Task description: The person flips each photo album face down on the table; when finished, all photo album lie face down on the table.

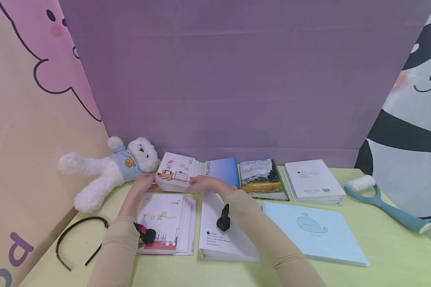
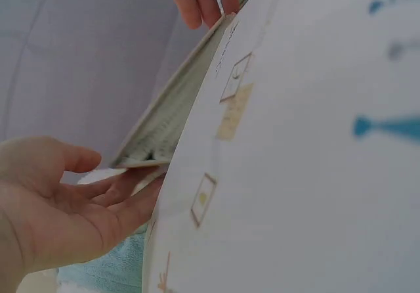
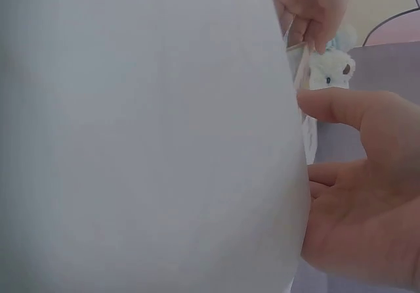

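Note:
A thick white photo album with a printed street scene on its cover lies at the back left, between both hands. My left hand holds its left side; in the left wrist view the fingers reach under a corner and the thumb is above. My right hand grips the near right corner, thumb on top. Closer to me, under the left forearm, lies a second white album. Another white album lies partly hidden beneath the right forearm.
A white plush bear lies left of the held album, with a black headband in front. Rightward are a blue album, a painting-covered album, a white album, a light-blue whale album and a lint roller.

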Demonstrator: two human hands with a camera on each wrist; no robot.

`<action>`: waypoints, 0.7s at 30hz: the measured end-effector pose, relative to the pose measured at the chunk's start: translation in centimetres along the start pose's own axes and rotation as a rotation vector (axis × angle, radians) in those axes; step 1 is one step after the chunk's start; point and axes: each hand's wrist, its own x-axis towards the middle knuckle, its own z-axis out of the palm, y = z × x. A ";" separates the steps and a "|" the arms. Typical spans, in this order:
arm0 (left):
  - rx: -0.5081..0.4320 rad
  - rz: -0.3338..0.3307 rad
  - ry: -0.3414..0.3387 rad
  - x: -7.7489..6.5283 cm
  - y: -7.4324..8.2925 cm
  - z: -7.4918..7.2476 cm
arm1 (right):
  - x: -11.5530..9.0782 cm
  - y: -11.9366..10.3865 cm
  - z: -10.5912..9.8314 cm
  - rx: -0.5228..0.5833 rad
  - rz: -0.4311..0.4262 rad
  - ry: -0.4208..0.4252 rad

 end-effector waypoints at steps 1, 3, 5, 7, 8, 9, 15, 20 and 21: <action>-0.015 0.006 0.013 0.0 0.0 0.0 | -0.1 0.0 0.0 0.005 0.000 -0.001; -0.042 0.015 0.020 -0.1 0.1 0.0 | -0.2 -0.1 0.0 0.014 -0.006 -0.005; -0.077 0.017 0.005 -0.1 0.2 0.0 | -0.4 -0.2 0.0 0.024 -0.013 -0.009; -0.098 0.016 -0.020 -0.2 0.4 0.0 | -0.5 -0.2 0.0 0.036 -0.023 -0.010; -0.101 0.016 -0.030 -0.3 0.5 0.0 | -0.5 -0.2 0.0 0.044 -0.027 -0.008; -0.105 0.018 -0.039 -0.3 0.5 0.0 | -0.5 -0.2 0.0 0.054 -0.030 -0.004; -0.158 0.068 -0.080 -0.5 1.0 0.0 | -0.7 -0.4 -0.1 0.135 -0.047 0.001; -0.141 0.135 -0.065 -0.6 1.6 0.2 | -0.8 -0.6 -0.1 0.175 -0.084 -0.013; -0.133 0.149 -0.052 -0.6 1.8 0.2 | -0.9 -0.8 0.0 0.181 -0.093 -0.017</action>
